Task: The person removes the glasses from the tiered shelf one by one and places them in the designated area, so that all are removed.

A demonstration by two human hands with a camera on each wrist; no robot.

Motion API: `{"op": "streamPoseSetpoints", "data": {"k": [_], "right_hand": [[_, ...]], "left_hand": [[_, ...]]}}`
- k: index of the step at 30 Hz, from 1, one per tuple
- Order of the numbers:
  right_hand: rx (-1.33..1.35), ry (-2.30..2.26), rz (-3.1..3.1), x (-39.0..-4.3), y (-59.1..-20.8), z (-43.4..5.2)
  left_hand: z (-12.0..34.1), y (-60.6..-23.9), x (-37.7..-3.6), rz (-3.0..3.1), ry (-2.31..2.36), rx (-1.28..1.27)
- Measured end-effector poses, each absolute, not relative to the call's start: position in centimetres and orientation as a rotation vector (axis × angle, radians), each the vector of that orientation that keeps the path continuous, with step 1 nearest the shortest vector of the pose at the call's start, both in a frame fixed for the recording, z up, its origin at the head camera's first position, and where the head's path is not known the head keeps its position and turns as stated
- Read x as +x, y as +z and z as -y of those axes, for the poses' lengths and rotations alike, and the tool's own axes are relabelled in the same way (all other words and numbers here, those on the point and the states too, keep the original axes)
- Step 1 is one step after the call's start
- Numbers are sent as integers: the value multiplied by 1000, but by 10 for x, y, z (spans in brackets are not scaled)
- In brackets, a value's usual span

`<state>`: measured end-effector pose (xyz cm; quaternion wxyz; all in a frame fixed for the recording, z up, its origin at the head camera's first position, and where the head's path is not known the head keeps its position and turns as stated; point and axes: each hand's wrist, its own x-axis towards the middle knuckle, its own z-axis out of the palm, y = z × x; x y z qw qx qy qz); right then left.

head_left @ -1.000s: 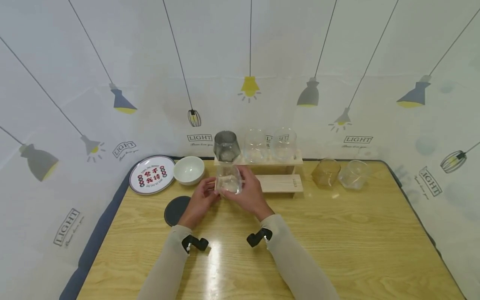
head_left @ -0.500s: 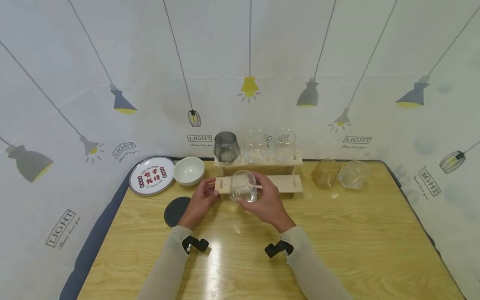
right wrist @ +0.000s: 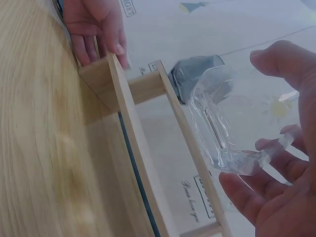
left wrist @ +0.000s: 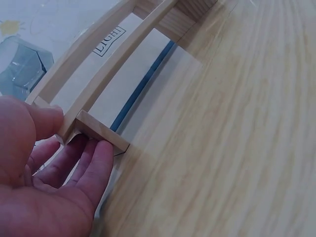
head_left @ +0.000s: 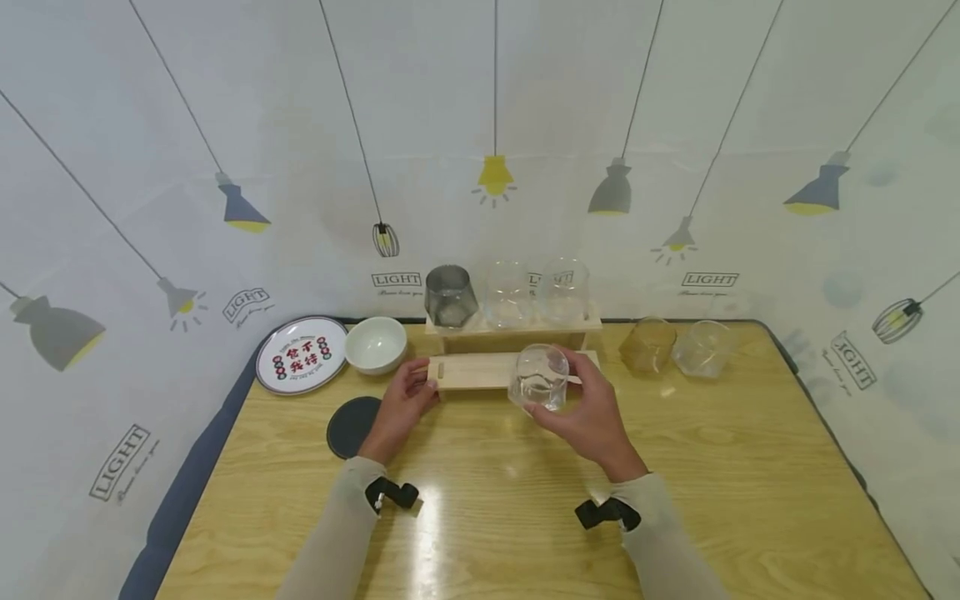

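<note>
On one wooden rack (head_left: 472, 372) we are counting one grey glass (head_left: 451, 297) and two clear glasses (head_left: 509, 296), and in the right grip (head_left: 595, 421) we are seeing one held glass (head_left: 538, 379). At the far right of the bench (head_left: 510, 517) we are adding one amber glass (head_left: 648, 346) and one colourless glass (head_left: 702, 350), making six. Toward the left we are tallying one plate (head_left: 302, 356), one bowl (head_left: 376, 345) and one dark disc (head_left: 352, 427). Across the backdrop (head_left: 435, 92) we are finding nine printed lamps (head_left: 495, 176).

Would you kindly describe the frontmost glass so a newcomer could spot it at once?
On the table, find the wooden rack near the back wall. By its lower shelf, the right grip holds a clear glass. It alone is held; the other clear glasses sit on the top shelf or table.
</note>
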<state>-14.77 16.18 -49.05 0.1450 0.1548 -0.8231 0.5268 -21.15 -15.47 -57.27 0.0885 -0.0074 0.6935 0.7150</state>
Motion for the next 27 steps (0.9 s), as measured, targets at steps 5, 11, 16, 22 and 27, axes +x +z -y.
{"op": "streamPoseSetpoints", "data": {"k": [5, 11, 16, 22, 27], "right_hand": [[403, 1491, 2354, -143, -489, -183], [315, 1441, 2316, -138, -491, -215], [237, 1401, 2282, -136, -492, -243], [190, 1360, 2262, -136, -492, -274], [139, 1305, 2275, -139, -492, -298]], "left_hand": [[154, -573, -210, -2071, 2131, -41], [153, -571, -208, -2077, 2123, -35], [152, -571, -208, -2088, 2124, -23], [151, -570, -207, -2106, 2117, -14], [150, -570, -208, -2095, 2120, -15]]}}
